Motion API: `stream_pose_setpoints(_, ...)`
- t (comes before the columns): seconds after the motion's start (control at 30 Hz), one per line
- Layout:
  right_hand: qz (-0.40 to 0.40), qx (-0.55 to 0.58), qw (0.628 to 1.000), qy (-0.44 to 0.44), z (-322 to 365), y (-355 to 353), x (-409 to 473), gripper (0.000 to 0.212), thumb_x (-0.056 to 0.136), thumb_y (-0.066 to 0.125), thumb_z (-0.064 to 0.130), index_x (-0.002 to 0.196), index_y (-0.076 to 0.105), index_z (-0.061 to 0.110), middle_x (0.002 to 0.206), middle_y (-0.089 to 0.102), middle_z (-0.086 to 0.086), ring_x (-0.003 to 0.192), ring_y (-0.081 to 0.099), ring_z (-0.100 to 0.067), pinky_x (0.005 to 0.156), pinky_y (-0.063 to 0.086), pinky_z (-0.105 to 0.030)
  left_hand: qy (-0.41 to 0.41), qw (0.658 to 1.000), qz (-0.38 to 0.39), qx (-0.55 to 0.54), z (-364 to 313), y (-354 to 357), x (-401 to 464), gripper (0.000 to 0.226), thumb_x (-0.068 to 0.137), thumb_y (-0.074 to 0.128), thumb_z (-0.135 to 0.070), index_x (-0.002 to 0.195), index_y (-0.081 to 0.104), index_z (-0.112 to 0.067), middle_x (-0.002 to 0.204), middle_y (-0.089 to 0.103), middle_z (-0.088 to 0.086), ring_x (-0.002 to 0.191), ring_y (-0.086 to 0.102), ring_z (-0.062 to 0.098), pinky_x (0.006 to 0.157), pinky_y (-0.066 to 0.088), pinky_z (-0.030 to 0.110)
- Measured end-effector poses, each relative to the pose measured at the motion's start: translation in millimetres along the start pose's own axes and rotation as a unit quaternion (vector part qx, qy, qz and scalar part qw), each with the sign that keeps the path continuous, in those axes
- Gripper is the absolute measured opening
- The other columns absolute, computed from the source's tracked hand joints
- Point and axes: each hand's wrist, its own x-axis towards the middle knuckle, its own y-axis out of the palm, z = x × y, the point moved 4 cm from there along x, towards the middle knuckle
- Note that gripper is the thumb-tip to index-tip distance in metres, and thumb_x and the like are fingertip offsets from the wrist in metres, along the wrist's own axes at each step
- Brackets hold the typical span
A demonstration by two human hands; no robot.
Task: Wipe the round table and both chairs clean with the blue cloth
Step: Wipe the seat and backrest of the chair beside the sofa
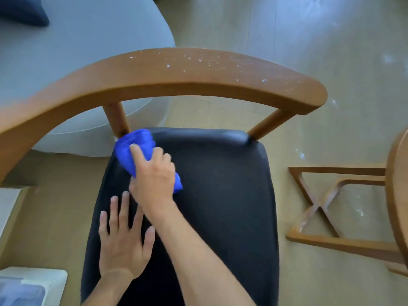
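Observation:
A wooden chair with a black padded seat (220, 195) fills the middle of the view. Its curved backrest rail (176, 71) is speckled with white crumbs. My right hand (152, 175) grips the bunched blue cloth (130, 149) and presses it onto the seat's far left corner, beside the left back post (116, 120). My left hand (123, 241) lies flat on the seat's near left part with fingers spread. The round table's wooden edge (397, 195) shows at the far right, with its crossed base (320, 208) on the floor below it.
A grey sofa (77, 51) with a dark blue cushion (22, 9) stands behind the chair at the upper left. A white box (53, 281) sits at the lower left corner. White specks dot the light wooden floor (309, 40) near the table base.

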Motion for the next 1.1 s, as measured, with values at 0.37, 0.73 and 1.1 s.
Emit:
stream_pose_setpoints(0.37,-0.09,0.006,0.98,0.176,-242.7,-88.7,-27.2,0.057,0.081,0.06,0.011,0.135,0.052,0.027,0.112,0.054,-0.017,0.097,0.053,-0.037,0.081,0.042,-0.035,0.012,0.999,-0.035,0.001,-2.3,-0.8,1.3,0.065,0.095,0.015,-0.051,0.15,0.025,-0.016,0.16,0.012,0.015,0.148,0.008,0.036,0.118,0.002,0.053)
stream_pose_setpoints(0.73,-0.021,0.031,0.999,-0.023,-74.7,-25.9,-109.9,0.062,0.057,0.068,0.006,0.117,0.064,0.021,0.087,0.056,-0.008,0.063,0.046,-0.025,0.054,0.047,-0.033,0.014,0.998,-0.056,-0.005,-2.7,1.4,-2.2,0.066,0.089,0.029,-0.043,0.15,0.027,-0.014,0.16,0.013,0.016,0.148,0.01,0.036,0.117,0.007,0.054)
stream_pose_setpoints(1.1,-0.098,0.016,0.961,0.259,-212.1,-70.0,-123.0,0.059,0.08,0.06,0.009,0.136,0.05,0.023,0.105,0.052,-0.018,0.091,0.051,-0.038,0.077,0.041,-0.037,0.018,0.999,-0.035,0.002,-2.1,-1.6,-1.4,0.066,0.092,0.025,-0.045,0.151,0.023,-0.016,0.16,0.011,0.016,0.148,0.006,0.035,0.117,0.004,0.053)
